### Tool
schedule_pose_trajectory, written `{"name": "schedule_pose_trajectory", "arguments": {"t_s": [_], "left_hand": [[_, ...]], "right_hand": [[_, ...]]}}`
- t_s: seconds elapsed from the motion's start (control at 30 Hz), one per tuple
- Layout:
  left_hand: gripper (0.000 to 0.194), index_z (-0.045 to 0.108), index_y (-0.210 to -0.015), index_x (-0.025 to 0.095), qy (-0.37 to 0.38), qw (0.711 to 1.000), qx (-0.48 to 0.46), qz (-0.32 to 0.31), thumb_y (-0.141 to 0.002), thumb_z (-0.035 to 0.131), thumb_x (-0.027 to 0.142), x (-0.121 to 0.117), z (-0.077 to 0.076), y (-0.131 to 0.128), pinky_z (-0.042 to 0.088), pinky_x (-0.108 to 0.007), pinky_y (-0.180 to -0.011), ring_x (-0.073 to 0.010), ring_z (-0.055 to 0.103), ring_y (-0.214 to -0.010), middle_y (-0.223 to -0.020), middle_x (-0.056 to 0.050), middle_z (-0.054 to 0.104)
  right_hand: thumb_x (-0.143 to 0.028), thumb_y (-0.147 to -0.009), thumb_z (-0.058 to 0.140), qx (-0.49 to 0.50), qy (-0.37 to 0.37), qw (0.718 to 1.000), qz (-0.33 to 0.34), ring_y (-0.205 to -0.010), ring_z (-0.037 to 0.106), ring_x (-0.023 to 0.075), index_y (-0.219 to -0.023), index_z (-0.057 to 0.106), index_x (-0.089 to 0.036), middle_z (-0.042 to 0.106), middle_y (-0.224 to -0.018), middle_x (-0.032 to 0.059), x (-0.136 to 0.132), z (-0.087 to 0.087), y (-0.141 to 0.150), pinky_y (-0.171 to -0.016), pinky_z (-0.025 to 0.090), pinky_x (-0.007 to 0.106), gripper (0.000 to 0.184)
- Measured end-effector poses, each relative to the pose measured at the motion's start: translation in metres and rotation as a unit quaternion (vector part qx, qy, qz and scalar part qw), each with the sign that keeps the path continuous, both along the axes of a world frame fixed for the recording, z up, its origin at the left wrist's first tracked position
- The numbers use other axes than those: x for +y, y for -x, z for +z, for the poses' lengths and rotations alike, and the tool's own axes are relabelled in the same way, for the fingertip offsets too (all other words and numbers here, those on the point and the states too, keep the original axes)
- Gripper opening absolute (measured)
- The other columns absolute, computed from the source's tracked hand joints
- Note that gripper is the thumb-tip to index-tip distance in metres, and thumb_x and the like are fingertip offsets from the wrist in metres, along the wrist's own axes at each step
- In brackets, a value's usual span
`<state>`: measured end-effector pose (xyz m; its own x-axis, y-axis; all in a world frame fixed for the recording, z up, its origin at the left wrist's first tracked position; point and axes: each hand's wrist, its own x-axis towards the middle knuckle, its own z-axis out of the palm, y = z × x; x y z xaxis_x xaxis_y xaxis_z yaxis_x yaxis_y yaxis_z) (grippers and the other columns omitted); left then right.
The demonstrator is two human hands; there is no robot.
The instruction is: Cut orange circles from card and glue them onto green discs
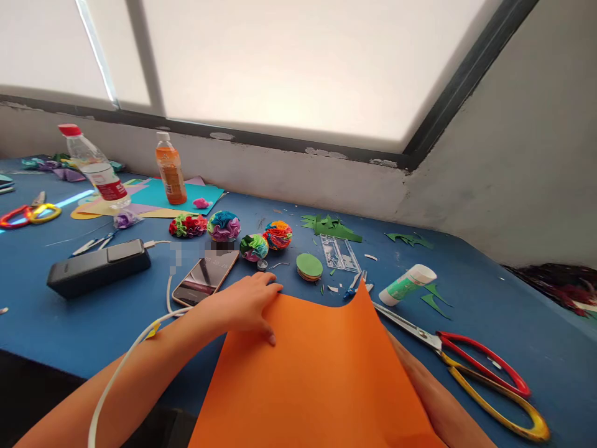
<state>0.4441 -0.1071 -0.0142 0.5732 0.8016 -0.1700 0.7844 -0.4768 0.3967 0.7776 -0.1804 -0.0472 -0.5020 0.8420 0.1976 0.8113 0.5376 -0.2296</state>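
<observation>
A large sheet of orange paper [308, 373] spreads toward me from the table's front edge, its right side curling up to a raised corner. My left hand [254, 308] grips its far left corner, thumb on top of the sheet and fingers at the far edge. Behind the raised right side is my right hand [410, 367]; only the wrist and forearm show, the fingers being hidden by the paper. Just beyond the sheet sits a stack of round green paper discs [309, 266]. Big scissors [438, 345] with red and yellow handles lie open to the right.
A glue stick [408, 284], clear plastic template [339, 252] and green scraps [332, 228] lie behind. Ruffled paper balls [224, 226], a phone [205, 277] and a black power bank [99, 267] are left. A white cable crosses my left forearm. Two bottles [170, 169] stand farther back.
</observation>
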Motion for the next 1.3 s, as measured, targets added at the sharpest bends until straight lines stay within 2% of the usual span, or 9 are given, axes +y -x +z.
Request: {"name": "schedule_pose_trajectory", "arguments": {"t_s": [0.07,0.13,0.3,0.47,0.63,0.73,0.87,1.0,1.3], "left_hand": [[0.099,0.038,-0.138,0.013,-0.011,1.0,0.002,0.002,-0.058,0.072,0.061,0.0,-0.005,-0.005,0.031,-0.044,-0.109,-0.0352,0.026,-0.138,-0.15,-0.018,0.029],[0.096,0.037,-0.139,0.011,-0.031,0.999,0.003,0.012,-0.063,0.069,0.06,-0.002,-0.011,-0.013,0.027,-0.044,-0.111,-0.0345,0.023,-0.14,-0.151,-0.019,0.026],[0.071,0.034,-0.14,0.011,-0.061,0.998,-0.016,0.019,-0.081,0.056,0.041,-0.004,-0.015,-0.023,0.028,-0.042,-0.11,-0.0306,0.027,-0.139,-0.152,-0.017,0.026],[0.087,0.034,-0.141,0.016,-0.008,0.999,-0.02,0.029,-0.066,0.073,0.037,0.004,0.006,0.008,0.032,-0.036,-0.108,-0.028,0.029,-0.138,-0.149,-0.012,0.036],[0.1,0.026,-0.145,0.018,0.047,0.997,0.054,0.016,-0.06,0.078,0.033,0.008,0.013,0.022,0.024,-0.041,-0.112,-0.0294,0.012,-0.144,-0.157,-0.013,0.014],[0.101,0.025,-0.145,0.019,0.045,0.997,0.055,0.024,-0.06,0.077,0.035,0.007,0.011,0.02,0.024,-0.041,-0.112,-0.0302,0.01,-0.144,-0.157,-0.013,0.011],[0.092,0.033,-0.141,0.021,0.046,0.998,0.025,0.024,-0.061,0.074,0.04,0.005,0.011,0.022,0.036,-0.037,-0.104,-0.03,0.028,-0.137,-0.152,-0.011,0.028],[0.071,0.049,-0.127,0.021,0.055,0.997,0.014,0.043,-0.063,0.07,0.042,0.004,0.014,0.024,0.046,-0.033,-0.087,-0.029,0.048,-0.119,-0.133,-0.01,0.048],[0.061,0.055,-0.118,0.02,0.057,0.996,0.03,0.056,-0.063,0.072,0.037,0.005,0.012,0.023,0.047,-0.029,-0.071,-0.0255,0.058,-0.099,-0.119,-0.007,0.053]], "right_hand": [[-0.05,-0.093,0.036,-0.023,0.031,0.997,0.064,-0.136,0.028,0.0315,-0.15,0.013,-0.028,0.021,-0.153,0.0056,0.007,0.024,0.027,-0.106,0.038,0.049,0.066],[-0.054,-0.092,0.038,-0.067,0.081,0.986,0.128,-0.138,0.024,0.0315,-0.149,0.023,-0.026,0.025,-0.152,0.0064,0.016,0.042,0.051,-0.11,0.027,0.054,0.065],[-0.05,-0.093,0.039,-0.158,0.194,0.944,0.214,-0.134,0.038,0.0278,-0.136,0.048,-0.019,0.042,-0.144,0.0082,0.032,0.064,0.089,-0.113,0.024,0.051,0.054],[-0.05,-0.092,0.045,-0.158,0.211,0.942,0.209,-0.133,0.039,0.0273,-0.133,0.052,-0.017,0.045,-0.142,0.009,0.035,0.059,0.096,-0.114,0.025,0.049,0.054],[-0.05,-0.09,0.049,-0.161,0.216,0.941,0.203,-0.135,0.036,0.0295,-0.135,0.05,-0.017,0.042,-0.144,0.0097,0.039,0.056,0.104,-0.114,0.025,0.049,0.056],[-0.046,-0.089,0.051,-0.168,0.2,0.944,0.204,-0.134,0.037,0.0292,-0.135,0.05,-0.016,0.042,-0.144,0.0105,0.042,0.053,0.115,-0.113,0.027,0.047,0.055],[-0.041,-0.087,0.055,-0.159,0.171,0.95,0.209,-0.131,0.042,0.0293,-0.132,0.053,-0.015,0.049,-0.14,0.0129,0.044,0.048,0.131,-0.11,0.033,0.046,0.052],[-0.04,-0.087,0.055,-0.163,0.163,0.95,0.21,-0.129,0.043,0.0301,-0.13,0.053,-0.015,0.049,-0.139,0.014,0.045,0.046,0.138,-0.107,0.035,0.046,0.05],[-0.041,-0.086,0.056,-0.158,0.144,0.955,0.206,-0.129,0.043,0.0302,-0.129,0.053,-0.012,0.049,-0.138,0.0162,0.048,0.043,0.147,-0.107,0.036,0.045,0.052]]}}
